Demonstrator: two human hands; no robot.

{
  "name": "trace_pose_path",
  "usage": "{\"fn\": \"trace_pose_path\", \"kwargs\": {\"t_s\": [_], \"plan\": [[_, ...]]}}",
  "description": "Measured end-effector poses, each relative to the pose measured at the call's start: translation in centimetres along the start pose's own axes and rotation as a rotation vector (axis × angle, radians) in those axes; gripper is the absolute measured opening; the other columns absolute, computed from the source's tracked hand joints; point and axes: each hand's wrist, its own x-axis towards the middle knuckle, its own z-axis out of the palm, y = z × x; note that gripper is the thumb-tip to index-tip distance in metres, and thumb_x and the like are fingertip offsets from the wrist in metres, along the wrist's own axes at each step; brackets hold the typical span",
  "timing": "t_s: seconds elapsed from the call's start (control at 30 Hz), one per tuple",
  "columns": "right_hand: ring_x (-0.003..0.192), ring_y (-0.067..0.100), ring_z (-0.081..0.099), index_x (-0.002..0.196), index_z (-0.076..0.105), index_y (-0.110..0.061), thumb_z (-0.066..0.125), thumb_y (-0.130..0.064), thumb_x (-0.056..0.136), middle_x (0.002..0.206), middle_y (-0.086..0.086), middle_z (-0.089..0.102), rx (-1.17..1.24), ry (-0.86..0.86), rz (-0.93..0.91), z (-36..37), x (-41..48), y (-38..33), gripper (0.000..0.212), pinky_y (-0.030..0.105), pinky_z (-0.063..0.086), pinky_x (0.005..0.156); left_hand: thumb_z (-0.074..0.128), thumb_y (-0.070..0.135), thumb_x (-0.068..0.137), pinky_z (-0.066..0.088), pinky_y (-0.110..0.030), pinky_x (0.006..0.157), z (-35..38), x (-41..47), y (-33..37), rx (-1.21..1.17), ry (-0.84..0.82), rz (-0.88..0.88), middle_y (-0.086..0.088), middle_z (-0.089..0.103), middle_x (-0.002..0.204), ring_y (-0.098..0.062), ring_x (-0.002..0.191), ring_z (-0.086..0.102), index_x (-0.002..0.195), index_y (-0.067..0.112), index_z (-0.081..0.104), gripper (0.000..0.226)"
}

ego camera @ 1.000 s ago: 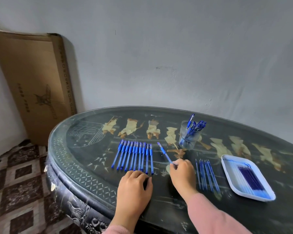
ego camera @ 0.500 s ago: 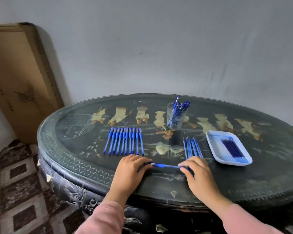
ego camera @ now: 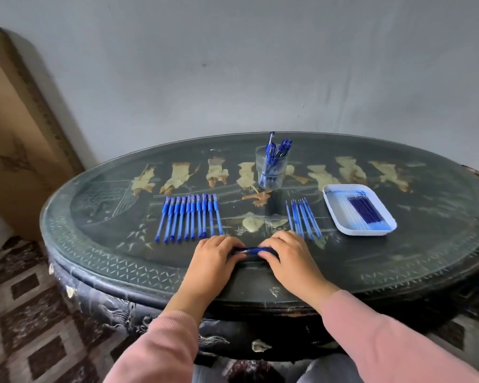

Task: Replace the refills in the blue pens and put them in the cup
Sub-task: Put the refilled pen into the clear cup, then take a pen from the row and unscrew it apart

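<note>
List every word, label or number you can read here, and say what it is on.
None can be read.
Cardboard box: dark printed marks and an emblem, too blurred to read.
Row of blue pens: any barrel print is too small to tell.

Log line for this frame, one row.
left hand: grips pen | right hand: grips pen | pen: level between hands | cup: holds pens | tray: refills inside

The table has a smooth, glossy dark top, and its near edge is carved and chipped. The far cup is clear and shiny. The tray on the right is smooth white plastic. The sleeves are matt pink cloth.
</note>
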Motion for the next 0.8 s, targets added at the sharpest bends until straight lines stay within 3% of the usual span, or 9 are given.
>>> {"fn": "trace_pose_path", "kwargs": {"t_s": [0.13,0.37,0.5,0.63,0.8], "plan": [[0.098,0.017,0.052,0.102,0.066,-0.019,0.063,-0.026,0.094,0.100,-0.006,0.062,0.022,-0.034,0.045,-0.3,0.1,0.0,0.012,0.029,0.036,0.091,0.075,0.021,0.084,0.049,-0.029,0.085,0.6,0.7,1.2,-0.209,-0.029,-0.134,0.008,0.069,0.092,-0.011,0.089,0.062,0.099,0.020,0.069,0.017],[0.097,0.017,0.048,0.106,0.074,-0.015,0.065,-0.025,0.093,0.096,-0.001,0.062,0.093,-0.043,0.065,-0.4,0.1,-0.5,0.018,0.023,0.028,0.087,0.073,0.017,0.085,0.040,-0.006,0.082,0.0,0.4,1.3,-0.304,-0.051,-0.210,0.011,0.069,0.093,-0.003,0.092,0.059,0.099,0.021,0.075,0.014],[0.092,0.020,0.051,0.098,0.074,-0.009,0.070,-0.018,0.090,0.091,0.003,0.062,0.065,0.018,0.026,-0.1,-0.1,-0.7,0.013,0.029,0.039,0.088,0.068,0.016,0.090,0.037,-0.004,0.080,0.0,0.6,1.5,-0.290,-0.061,-0.236,0.012,0.067,0.092,-0.003,0.090,0.055,0.099,0.018,0.074,0.012],[0.083,0.025,0.056,0.091,0.074,-0.007,0.074,-0.014,0.085,0.082,0.004,0.062,0.000,0.105,-0.056,0.2,-0.3,-0.9,0.009,0.035,0.049,0.080,0.064,0.014,0.093,0.037,-0.004,0.078,-0.2,0.6,1.7,-0.265,-0.051,-0.233,0.012,0.063,0.090,0.003,0.085,0.052,0.101,0.014,0.073,0.013],[0.080,0.023,0.055,0.092,0.073,-0.007,0.073,-0.015,0.086,0.081,0.004,0.061,-0.088,0.159,-0.133,0.2,-0.3,-1.2,0.010,0.032,0.048,0.078,0.057,0.015,0.097,0.038,-0.012,0.077,-0.1,0.6,1.8,-0.230,-0.034,-0.245,0.005,0.063,0.089,-0.011,0.086,0.055,0.105,0.008,0.072,0.019]]}}
